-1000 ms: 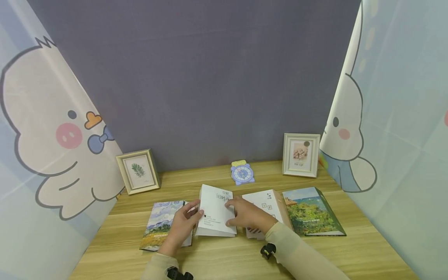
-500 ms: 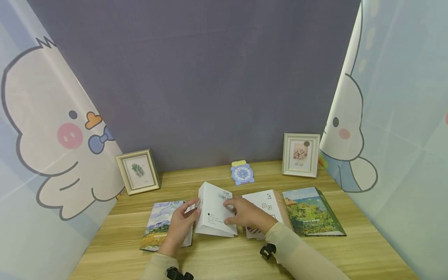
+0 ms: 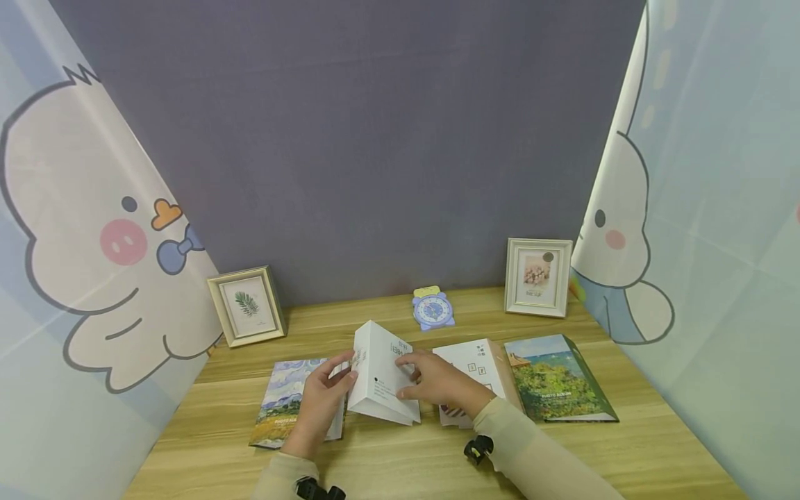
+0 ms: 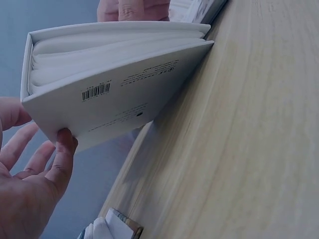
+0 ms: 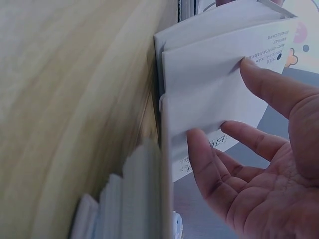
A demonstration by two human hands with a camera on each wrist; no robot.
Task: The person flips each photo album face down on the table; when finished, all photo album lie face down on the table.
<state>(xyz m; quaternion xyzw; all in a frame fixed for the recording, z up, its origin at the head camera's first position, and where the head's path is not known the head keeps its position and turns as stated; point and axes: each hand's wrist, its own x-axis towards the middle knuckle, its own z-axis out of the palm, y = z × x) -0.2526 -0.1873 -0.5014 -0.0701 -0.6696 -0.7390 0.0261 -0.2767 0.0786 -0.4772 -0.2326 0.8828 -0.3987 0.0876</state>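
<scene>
Workpiece: the white book point(image 3: 382, 368) is at approx. ctr of the tabletop point(image 3: 387, 469), btwn your two hands. It is tilted up, spine side raised, w/ the opposite edge down at the tabletop. Front cover faces your right; the cover w/ the barcode point(image 4: 95, 91) faces your left. The left wrist view shows the page block btwn both covers.

LH grip point(image 3: 321, 399): digits slightly bent, tips at the book's spine side, one fingertip on the barcode cover. You can't tell from these views whether it is clamped on the book or merely supports it.

RH grip point(image 3: 440, 380): thumb and fingers spread apart, tips touching the front cover; thumb nr the small print, fingers nr the title.

Adjacent items: painted album point(image 3: 284, 399) lies L of the book, partly hidden by your LH grip. Square-print book point(image 3: 464, 357) lies just R, partly hidden by your RH grip; landscape album point(image 3: 553, 382) lies beside it, farther R.

Rear of tabletop: blue clock point(image 3: 433, 310) approx. ctr, leaf frame point(image 3: 248, 305) at L, flower frame point(image 3: 537, 278) at R, both frames standing.

Backdrop: gray curtain point(image 3: 375, 153), w/ a cartoon-print panel point(image 3: 69, 236) at L.
</scene>
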